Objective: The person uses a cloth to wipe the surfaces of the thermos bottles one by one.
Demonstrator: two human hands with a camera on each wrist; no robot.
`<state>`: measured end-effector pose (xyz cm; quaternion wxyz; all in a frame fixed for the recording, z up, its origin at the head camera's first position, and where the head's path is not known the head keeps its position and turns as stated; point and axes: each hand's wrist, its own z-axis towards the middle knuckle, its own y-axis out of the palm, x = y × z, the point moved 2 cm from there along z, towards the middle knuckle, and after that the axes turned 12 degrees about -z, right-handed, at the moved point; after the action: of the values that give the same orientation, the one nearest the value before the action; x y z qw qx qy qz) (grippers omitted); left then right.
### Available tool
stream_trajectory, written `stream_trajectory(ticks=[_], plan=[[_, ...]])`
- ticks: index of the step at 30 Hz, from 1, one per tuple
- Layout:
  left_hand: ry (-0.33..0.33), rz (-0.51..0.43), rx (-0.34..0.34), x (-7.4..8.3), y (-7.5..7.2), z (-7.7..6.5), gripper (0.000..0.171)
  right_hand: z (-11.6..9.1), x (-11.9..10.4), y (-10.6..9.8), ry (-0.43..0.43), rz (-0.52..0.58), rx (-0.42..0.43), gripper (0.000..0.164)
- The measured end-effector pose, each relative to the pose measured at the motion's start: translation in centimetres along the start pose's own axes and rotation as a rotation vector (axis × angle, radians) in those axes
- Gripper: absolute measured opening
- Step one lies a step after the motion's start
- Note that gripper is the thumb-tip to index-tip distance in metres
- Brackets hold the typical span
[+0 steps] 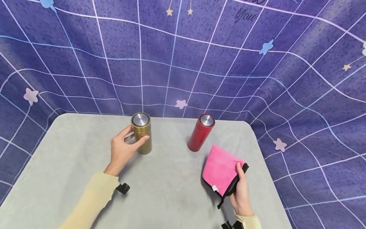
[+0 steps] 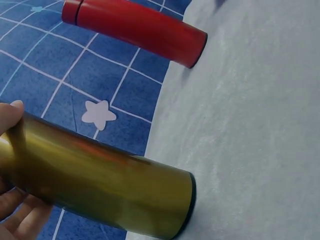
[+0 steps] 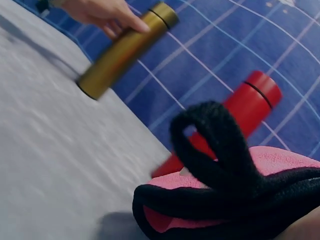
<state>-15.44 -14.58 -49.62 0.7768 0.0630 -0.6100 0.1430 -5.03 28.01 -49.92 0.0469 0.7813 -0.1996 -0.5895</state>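
Observation:
A gold thermos flask [image 1: 143, 140] with a silver-topped lid stands upright toward the back left of the table. My left hand [image 1: 123, 148] grips it from the side, thumb across the front and fingers curled behind. In the left wrist view the flask [image 2: 105, 175] fills the lower left. My right hand [image 1: 241, 190] holds a folded pink cloth [image 1: 220, 168] with black edging, a small white label and a hanging loop, thumb on top. The black loop [image 3: 215, 145] shows close up in the right wrist view. The cloth is above the table's right side.
A red thermos flask [image 1: 198, 135] stands at the back of the table, between the gold flask and the cloth. The grey-covered table [image 1: 168, 190] ends at a purple-blue curtain [image 1: 160, 63] with a grid and star pattern, which hangs behind and along the sides.

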Motion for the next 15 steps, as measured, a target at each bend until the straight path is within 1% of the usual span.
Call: stream_trajectory(ticks=[3, 7, 11, 15], plan=[[0.007, 0.004, -0.012, -0.3, 0.2, -0.2, 0.065, 0.7, -0.9, -0.9, -0.030, -0.022, 0.049, 0.025], [0.017, 0.015, -0.016, -0.5, 0.3, -0.3, 0.066, 2.4, -2.1, -1.5, -0.100, -0.118, 0.125, 0.031], [0.023, 0.032, -0.017, -0.3, 0.2, -0.3, 0.067, 5.0, -3.2, -1.6, -0.172, -0.209, 0.186, 0.030], [0.021, 0.044, -0.028, -0.2, 0.1, -0.2, 0.068, 8.0, -4.5, -2.0, -0.212, -0.285, 0.238, 0.027]])
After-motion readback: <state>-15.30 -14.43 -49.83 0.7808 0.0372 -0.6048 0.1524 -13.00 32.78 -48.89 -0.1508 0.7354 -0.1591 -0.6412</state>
